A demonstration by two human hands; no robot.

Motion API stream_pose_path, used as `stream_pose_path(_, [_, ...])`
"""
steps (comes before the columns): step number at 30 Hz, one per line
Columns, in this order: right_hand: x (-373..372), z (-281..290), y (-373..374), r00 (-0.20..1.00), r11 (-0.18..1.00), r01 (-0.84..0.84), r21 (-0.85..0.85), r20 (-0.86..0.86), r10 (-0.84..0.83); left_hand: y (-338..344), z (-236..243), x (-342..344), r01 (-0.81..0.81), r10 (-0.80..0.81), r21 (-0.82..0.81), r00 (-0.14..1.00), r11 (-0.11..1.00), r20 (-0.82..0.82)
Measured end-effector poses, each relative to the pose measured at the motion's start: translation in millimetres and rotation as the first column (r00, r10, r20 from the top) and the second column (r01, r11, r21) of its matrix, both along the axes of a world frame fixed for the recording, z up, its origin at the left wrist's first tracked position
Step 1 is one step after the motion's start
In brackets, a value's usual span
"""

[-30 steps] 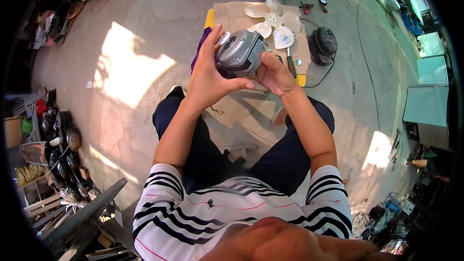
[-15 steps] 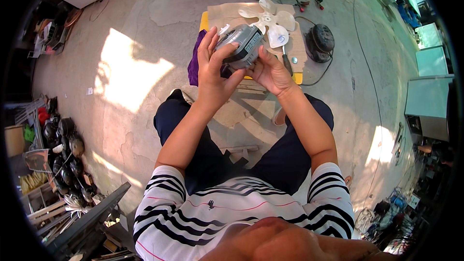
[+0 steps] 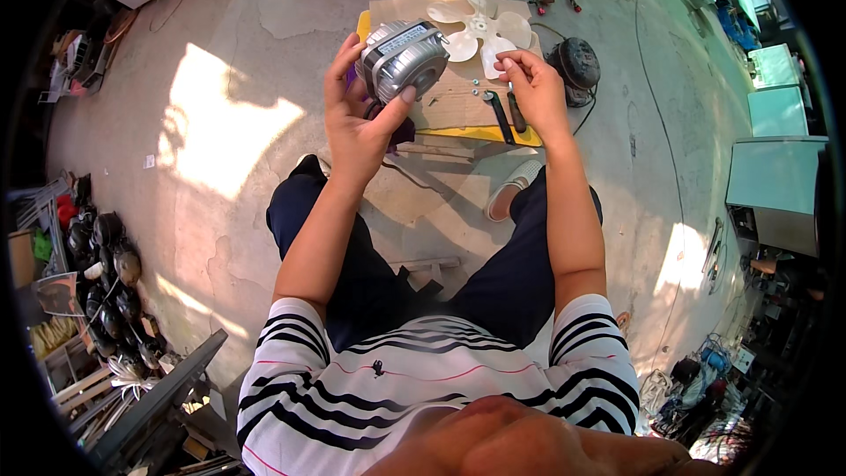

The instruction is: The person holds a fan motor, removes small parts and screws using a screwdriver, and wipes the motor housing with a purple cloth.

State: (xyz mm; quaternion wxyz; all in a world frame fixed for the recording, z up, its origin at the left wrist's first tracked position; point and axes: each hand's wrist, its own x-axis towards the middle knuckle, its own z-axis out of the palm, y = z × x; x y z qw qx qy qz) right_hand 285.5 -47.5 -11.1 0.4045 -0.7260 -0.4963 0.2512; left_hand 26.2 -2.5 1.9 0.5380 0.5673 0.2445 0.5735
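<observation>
My left hand (image 3: 357, 128) is clamped on the silver motor (image 3: 407, 66), thumb across its near face, holding it raised over the bench's (image 3: 471, 132) left part. My right hand (image 3: 539, 101) hovers by the right edge, fingertips drawn close together; I cannot tell whether they pinch anything. Nearest it, toward the near right corner, the screwdriver (image 3: 516, 115) points its long axis away from me, beside the black wrench (image 3: 499, 116). My right forearm reaches almost straight forward, wrist bent inward.

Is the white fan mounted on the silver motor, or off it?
Off. The white fan lies on the cardboard, while the left hand holds the silver motor apart from it.
</observation>
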Motion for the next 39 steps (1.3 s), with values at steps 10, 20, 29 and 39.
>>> stream_pose_path(10, [-25.6, -43.5, 15.1, 0.723, 0.999, -0.036, -0.017, 0.689, 0.038, 4.8, -5.1, -4.7, -0.019, 0.019, -0.005, 1.0, 1.0, 0.003])
stream_pose_path(20, [-60.2, -7.3, 10.8, 0.963, 0.979, -0.012, 0.202, 0.267, -0.043, 2.4, -5.6, -7.2, -0.097, 0.103, 0.052, 0.986, 0.994, -0.129])
stream_pose_path(29, [-115.8, 49.6, -20.9, 0.845, 0.928, -0.071, 0.367, -0.473, 0.251, 0.3, -7.8, 0.1, -0.137, 0.165, 0.155, 0.967, 0.978, -0.193])
stream_pose_path(39, [-151.7, 50.4, -34.6, 0.986, 0.85, 0.132, 0.511, -0.158, -0.058, -9.8, 0.2, -3.9, -0.235, 0.335, 0.388, 0.918, 0.891, -0.212])
